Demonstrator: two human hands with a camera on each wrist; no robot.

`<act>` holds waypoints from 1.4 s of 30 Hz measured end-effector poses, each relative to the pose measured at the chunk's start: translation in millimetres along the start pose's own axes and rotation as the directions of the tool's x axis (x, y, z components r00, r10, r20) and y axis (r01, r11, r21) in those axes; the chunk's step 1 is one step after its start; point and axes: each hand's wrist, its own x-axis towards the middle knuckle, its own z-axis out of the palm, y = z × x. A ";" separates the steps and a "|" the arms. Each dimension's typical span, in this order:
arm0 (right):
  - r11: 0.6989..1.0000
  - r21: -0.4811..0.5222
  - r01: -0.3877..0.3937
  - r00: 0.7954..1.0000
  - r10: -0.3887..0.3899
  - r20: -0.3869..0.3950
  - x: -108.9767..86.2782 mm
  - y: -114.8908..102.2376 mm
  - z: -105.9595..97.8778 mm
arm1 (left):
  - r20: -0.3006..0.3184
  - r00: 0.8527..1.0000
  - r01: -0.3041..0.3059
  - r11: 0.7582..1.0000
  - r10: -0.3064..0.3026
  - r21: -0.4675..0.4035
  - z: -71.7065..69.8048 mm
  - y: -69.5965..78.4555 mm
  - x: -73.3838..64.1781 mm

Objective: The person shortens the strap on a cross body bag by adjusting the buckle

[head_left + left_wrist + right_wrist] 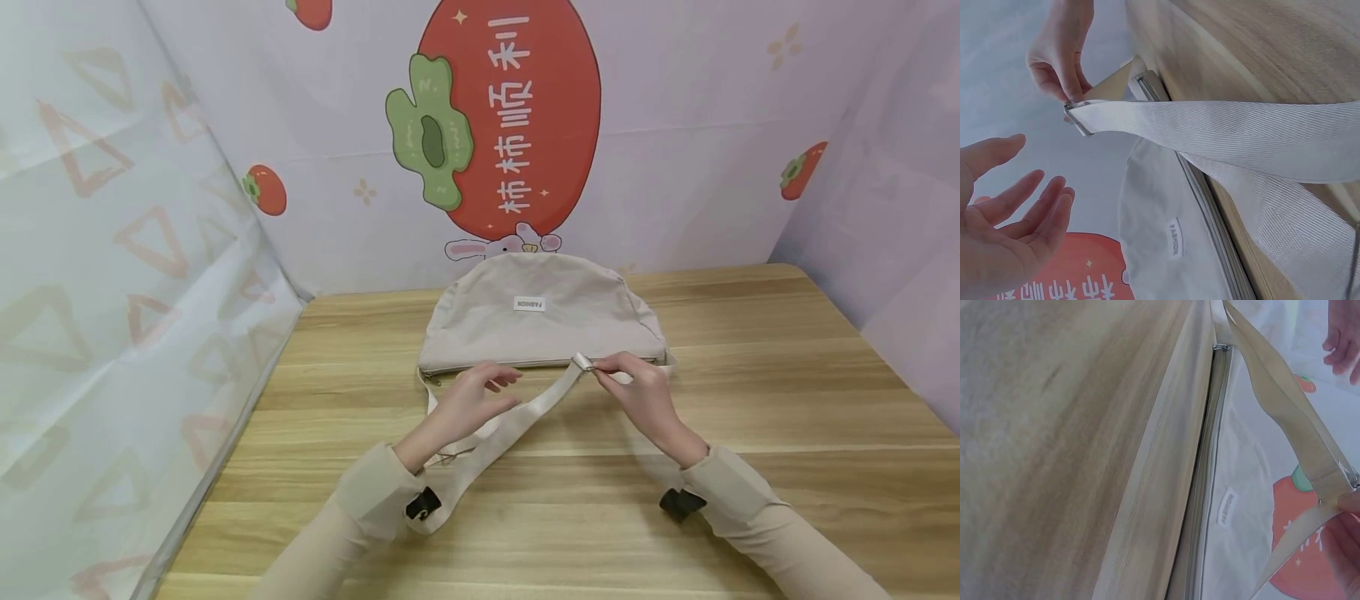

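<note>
A cream fabric bag (525, 333) with a small FASHION label lies on the wooden table, its zipper edge facing me. My right hand (641, 396) pinches the metal buckle (582, 362) of the bag's strap (517, 425) between thumb and fingertips, lifted above the zipper edge. From the buckle the strap runs down to the left in a long loop past my left sleeve. My left hand (472, 404) hovers over the strap's left part, fingers loosely bent and holding nothing. In the left wrist view, a gap separates the left fingers (1035, 194) from the buckle.
The wooden table (787, 433) spreads out around the bag. Behind it hangs a white backdrop (675, 192) printed with a large red persimmon, and a patterned sheet (150, 275) hangs on the left. A black wrist strap (423, 503) is on the left sleeve.
</note>
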 end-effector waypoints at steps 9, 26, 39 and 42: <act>1.000 -0.011 0.007 1.000 -0.007 0.002 -0.4 0.0 -0.5 | 0.038 0.999 -0.007 0.997 0.010 -0.080 21.6 5.1 31.8; 1.000 -0.016 -0.005 1.000 0.006 0.006 -0.4 -0.1 0.3 | 0.019 0.993 0.118 0.980 -0.117 -0.159 55.2 9.3 63.1; 1.000 -0.006 0.002 1.000 -0.002 0.005 -2.2 2.1 1.6 | -0.015 0.983 0.172 0.955 -0.181 -0.242 70.8 3.9 70.3; 1.000 -0.006 -0.004 1.000 0.004 0.012 -2.7 2.3 1.4 | -0.021 0.982 0.176 0.948 -0.188 -0.264 72.7 2.9 71.5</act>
